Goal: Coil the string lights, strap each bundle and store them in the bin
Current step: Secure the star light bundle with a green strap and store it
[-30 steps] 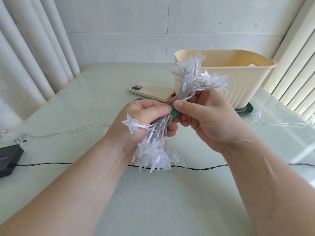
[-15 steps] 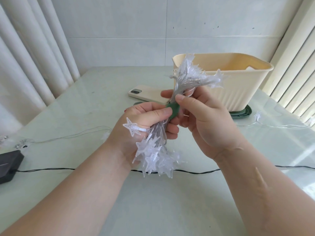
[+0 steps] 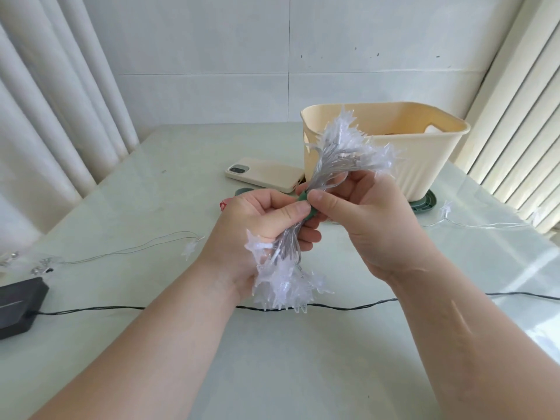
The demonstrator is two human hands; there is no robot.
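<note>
A coiled bundle of clear star string lights is held above the table, stars fanning out at its top and bottom ends. A green strap wraps its middle. My left hand grips the bundle just below the strap, thumb pressed beside it. My right hand pinches the strap and the wires from the right. Behind the bundle stands the cream ribbed bin, with something pale partly visible inside.
A cream phone lies left of the bin. A green lid or base sits under the bin. A black wire crosses the table from a black box. Loose star light strands lie left and right.
Both hands and the bundle have shifted slightly; the bundle's top end leans more to the right, toward the bin. The grip on the strap stays the same.
</note>
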